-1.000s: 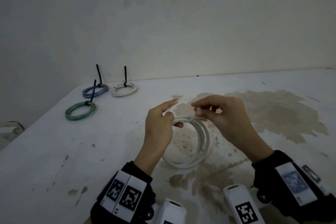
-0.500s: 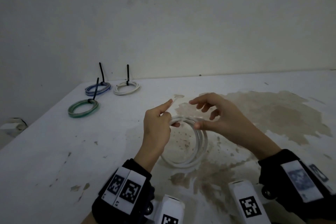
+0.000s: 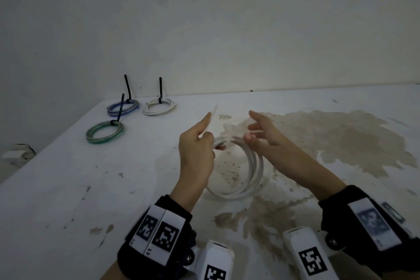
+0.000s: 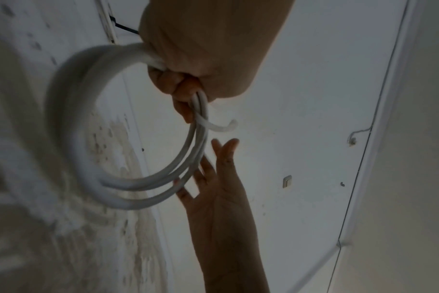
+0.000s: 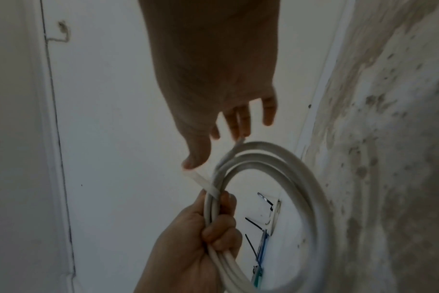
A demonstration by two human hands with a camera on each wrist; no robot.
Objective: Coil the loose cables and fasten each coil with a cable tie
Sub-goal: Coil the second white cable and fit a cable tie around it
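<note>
A white cable coil (image 3: 254,166) is held upright above the stained table (image 3: 68,188). My left hand (image 3: 197,148) grips its top, index finger pointing up; the left wrist view shows its fingers curled round the strands (image 4: 143,186). A pale tie strip (image 5: 201,180) runs from the gripped spot on the coil (image 5: 296,158) to the thumb of my right hand (image 5: 213,69). The right hand (image 3: 256,134) hovers just right of the coil's top with fingers spread and straight. Its thumb tip touches the strip's end. A short cable end (image 4: 226,126) curls free by the left fingers.
Three tied coils lie at the table's far left: green (image 3: 104,132), blue (image 3: 122,107) and white (image 3: 159,107), each with a black tie tail standing up. A brown stain (image 3: 341,138) covers the right half. The wall rises behind the table.
My right hand has let go of its pinch at the coil's top and spread its fingers. The left hand keeps its grip, and the coil has hardly moved.
</note>
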